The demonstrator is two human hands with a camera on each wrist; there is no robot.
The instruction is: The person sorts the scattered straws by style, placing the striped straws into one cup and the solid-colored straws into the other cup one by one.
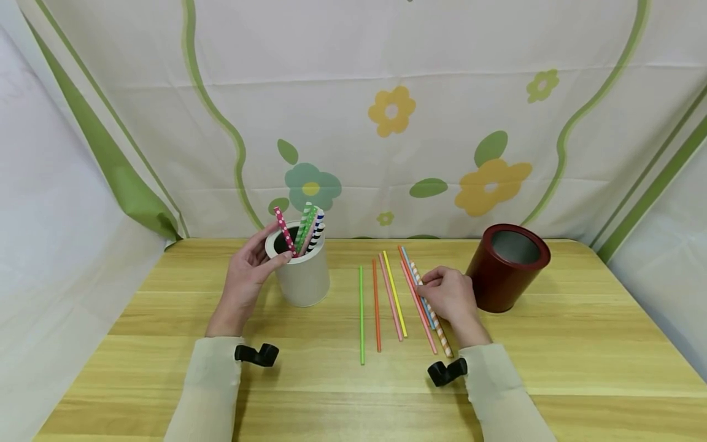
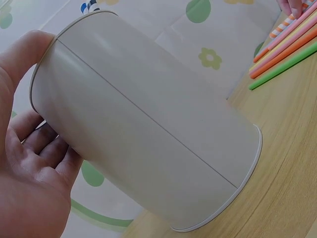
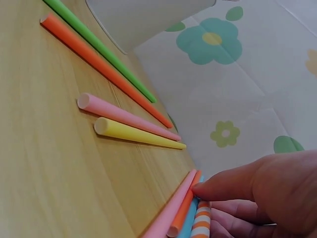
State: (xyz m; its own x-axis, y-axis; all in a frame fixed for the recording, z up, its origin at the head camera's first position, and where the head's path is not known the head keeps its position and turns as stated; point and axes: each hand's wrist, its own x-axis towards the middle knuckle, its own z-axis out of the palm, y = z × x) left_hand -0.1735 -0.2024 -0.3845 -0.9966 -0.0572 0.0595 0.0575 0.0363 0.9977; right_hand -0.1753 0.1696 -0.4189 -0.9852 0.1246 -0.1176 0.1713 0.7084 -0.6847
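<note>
Left hand: thumb at the rim and fingers round the far side, the left hand [image 1: 245, 273] holds the white canister [image 1: 304, 283], upright on the wooden table [image 1: 309, 387]
Right hand: palm down beside the red canister, the right hand [image 1: 450, 298] has its fingers curled about the orange-and-white striped straw [image 1: 439, 331], thumb meeting the straws next to it; how tightly they close, cannot tell
Bundle: a blue straw [image 3: 188, 223], an orange straw [image 3: 184, 210] and a pink straw [image 1: 424, 325] lie close along the striped one
Loose row: left of the bundle lie a green straw [image 1: 361, 316], a second orange straw [image 1: 377, 307], a second pink straw [image 1: 390, 298] and a yellow straw [image 1: 395, 294]
White canister's load: a dotted magenta straw [image 1: 284, 230] leans left; patterned straws [image 1: 306, 230] lean right
Red canister: the red canister [image 1: 488, 282] stands at right
Backdrop: flowered cloth [image 1: 342, 110]
</note>
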